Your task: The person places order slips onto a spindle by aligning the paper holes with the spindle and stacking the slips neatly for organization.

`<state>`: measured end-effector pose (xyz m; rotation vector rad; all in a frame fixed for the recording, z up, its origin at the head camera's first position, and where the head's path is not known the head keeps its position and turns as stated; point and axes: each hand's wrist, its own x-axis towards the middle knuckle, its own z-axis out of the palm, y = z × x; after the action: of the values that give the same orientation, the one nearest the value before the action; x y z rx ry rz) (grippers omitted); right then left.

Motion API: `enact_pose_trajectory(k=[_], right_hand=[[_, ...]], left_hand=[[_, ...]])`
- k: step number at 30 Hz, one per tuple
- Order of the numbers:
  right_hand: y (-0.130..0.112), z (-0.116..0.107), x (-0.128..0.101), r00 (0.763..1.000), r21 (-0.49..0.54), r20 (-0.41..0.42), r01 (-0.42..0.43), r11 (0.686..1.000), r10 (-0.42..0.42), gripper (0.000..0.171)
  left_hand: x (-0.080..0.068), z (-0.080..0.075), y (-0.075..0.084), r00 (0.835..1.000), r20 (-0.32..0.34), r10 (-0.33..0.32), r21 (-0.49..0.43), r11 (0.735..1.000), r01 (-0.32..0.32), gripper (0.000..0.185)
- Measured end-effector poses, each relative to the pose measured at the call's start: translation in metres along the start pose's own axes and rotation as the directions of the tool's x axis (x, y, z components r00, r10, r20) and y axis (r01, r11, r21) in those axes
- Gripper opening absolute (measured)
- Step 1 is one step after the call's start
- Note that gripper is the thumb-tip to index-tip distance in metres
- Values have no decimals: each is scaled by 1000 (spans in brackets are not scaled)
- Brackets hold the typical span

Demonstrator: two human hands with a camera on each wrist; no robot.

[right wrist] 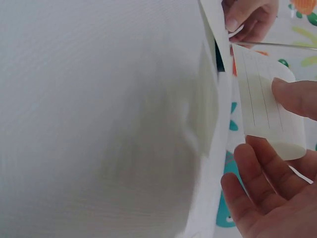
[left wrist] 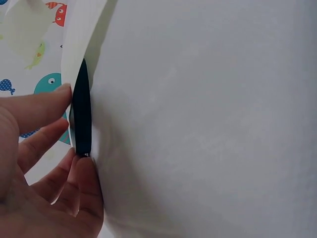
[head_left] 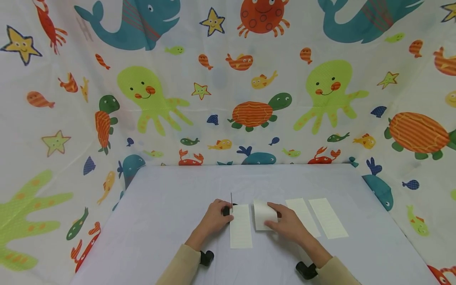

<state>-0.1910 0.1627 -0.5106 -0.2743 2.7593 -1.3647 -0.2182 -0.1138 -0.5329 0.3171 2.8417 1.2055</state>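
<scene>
My left hand (head_left: 216, 217) is at the left edge of a lined cream paper strip (head_left: 240, 231), its thumb on that edge. Beside and partly under this strip lies a dark object (left wrist: 83, 116) with a thin pointed metal blade (head_left: 231, 198); the paper and fingers hide much of it, so its kind is unclear. My right hand (head_left: 287, 222) holds a second paper strip (head_left: 263, 217), bent over on itself. In the right wrist view its thumb presses this strip's lined face (right wrist: 260, 94), and the fingers are at its lower edge.
Two more cream paper strips (head_left: 303, 215) (head_left: 328, 218) lie side by side to the right, partly behind the right hand. A white cloth covers the table (head_left: 171, 198). A curtain (head_left: 221, 146) printed with sea animals hangs around the back and sides.
</scene>
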Motion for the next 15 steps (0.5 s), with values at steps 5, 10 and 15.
enact_pose_trajectory(k=[5, 10, 15], right_hand=[[-5, 0, -1, 999, -10, -21, 27, 1000, -27, 60], [-9, -1, -2, 999, 4, -21, 43, 999, -43, 60], [-16, -4, -3, 997, 24, -18, 74, 997, -74, 61]], left_hand=[[1, 0, -1, 1000, -2, 11, 6, 1000, -11, 33], [1, 1, -2, 1000, 4, 2, 6, 1000, -2, 33], [1, 1, -2, 1000, -3, 5, 2, 1000, -5, 33]])
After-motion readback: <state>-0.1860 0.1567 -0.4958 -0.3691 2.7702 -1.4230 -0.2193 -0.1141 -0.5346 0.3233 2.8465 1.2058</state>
